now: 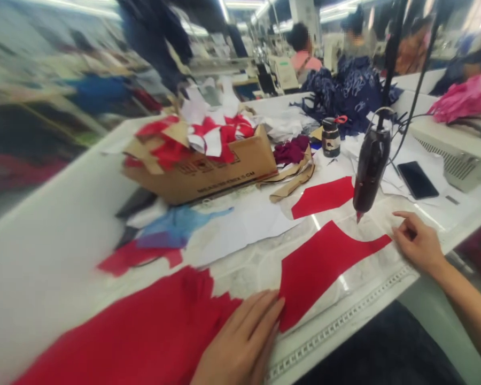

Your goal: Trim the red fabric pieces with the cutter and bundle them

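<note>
A cut red fabric piece (318, 267) with a curved edge and a narrow strip lies flat on the table. At the strip's tip, my right hand (419, 243) has its thumb and curled fingers closed on the cloth, while the index finger points outward. My left hand (244, 337) rests flat with its fingers stretched out, touching the near left corner of the same piece. To its left spreads a heap of red fabric (136, 326). A second red piece (324, 197) lies farther back, beside a hanging black tool (371, 166) with a red pointed tip.
A cardboard box (224, 174) full of red and white scraps stands at the back left. Blue scraps (176, 224) and white paper (244, 227) lie before it. A dark jar (331, 138), a phone (417, 180) and a ruler tape (340, 321) are on the table. People sit beyond.
</note>
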A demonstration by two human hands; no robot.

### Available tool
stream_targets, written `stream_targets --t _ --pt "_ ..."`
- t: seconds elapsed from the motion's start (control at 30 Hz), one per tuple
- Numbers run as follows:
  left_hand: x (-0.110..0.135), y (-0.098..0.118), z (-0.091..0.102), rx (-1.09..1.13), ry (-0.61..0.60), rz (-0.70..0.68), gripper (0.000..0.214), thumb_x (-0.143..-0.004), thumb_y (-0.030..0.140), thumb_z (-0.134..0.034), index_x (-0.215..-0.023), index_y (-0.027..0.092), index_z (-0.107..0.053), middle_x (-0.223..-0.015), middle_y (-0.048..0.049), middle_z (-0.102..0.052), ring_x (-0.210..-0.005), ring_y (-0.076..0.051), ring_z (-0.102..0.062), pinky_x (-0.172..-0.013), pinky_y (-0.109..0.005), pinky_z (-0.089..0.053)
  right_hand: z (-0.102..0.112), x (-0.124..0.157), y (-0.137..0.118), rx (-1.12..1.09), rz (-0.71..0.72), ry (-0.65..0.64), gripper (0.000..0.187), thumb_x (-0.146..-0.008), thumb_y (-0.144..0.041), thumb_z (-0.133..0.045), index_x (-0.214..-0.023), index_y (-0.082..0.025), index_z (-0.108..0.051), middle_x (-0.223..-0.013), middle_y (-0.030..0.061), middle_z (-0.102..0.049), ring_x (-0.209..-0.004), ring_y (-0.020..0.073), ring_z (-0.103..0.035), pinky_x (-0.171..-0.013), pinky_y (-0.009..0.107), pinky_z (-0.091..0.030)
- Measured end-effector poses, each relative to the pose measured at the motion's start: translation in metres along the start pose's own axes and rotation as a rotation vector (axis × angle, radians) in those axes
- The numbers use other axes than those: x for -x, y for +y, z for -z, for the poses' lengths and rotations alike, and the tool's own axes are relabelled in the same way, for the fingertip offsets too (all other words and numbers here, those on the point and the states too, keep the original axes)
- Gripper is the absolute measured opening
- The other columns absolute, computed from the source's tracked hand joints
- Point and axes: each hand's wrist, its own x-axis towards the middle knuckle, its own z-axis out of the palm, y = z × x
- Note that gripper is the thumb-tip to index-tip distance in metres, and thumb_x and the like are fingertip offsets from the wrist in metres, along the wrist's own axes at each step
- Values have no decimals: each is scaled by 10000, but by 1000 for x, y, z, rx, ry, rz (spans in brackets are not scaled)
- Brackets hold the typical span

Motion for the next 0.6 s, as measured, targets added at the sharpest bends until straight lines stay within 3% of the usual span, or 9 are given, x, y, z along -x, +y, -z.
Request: stream_targets --t 0.1,0.27,0.4,0.6 --pt "2 3 1 22 -38 10 311 -960 117 -414 -1159 119 -652 -1216 -99 -648 -1123 -222 -604 -955 -335 -519 7 3 -9 -5 107 64 222 -875 -257 -562 -1070 -162 -607 -662 -28 -587 -458 67 -469 -472 203 -414" --pt "-2 2 -1 50 -68 81 314 -935 97 -422 -1147 115 -654 -1207 -103 -659 -1118 -227 -609 -945 -357 -552 4 12 -18 124 279 -63 187 -909 -287 -553 -1049 -191 -633 -650 -30 -636 -428 64 -512 -451 196 -422" --pt "-8 -1 5 63 -105 147 363 -881 19 -415 -1146 114 -644 -1211 -99 -657 -1126 -234 -599 -949 -379 -559 -3 16 -11 200 250 -74 236 -917 -381 -545 -1035 -206 -651 -560 -44 -575 -432 82 -536 -445 204 -419" --pt "-6 -4 18 92 -107 234 306 -853 -4 -459 -1076 91 -646 -1093 -123 -658 -1051 -226 -592 -953 -376 -550 -1 19 3 208 92 -186 380 -866 -535 -577 -1092 -239 -654 -629 -20 -635 -503 115 -606 -516 220 -501"
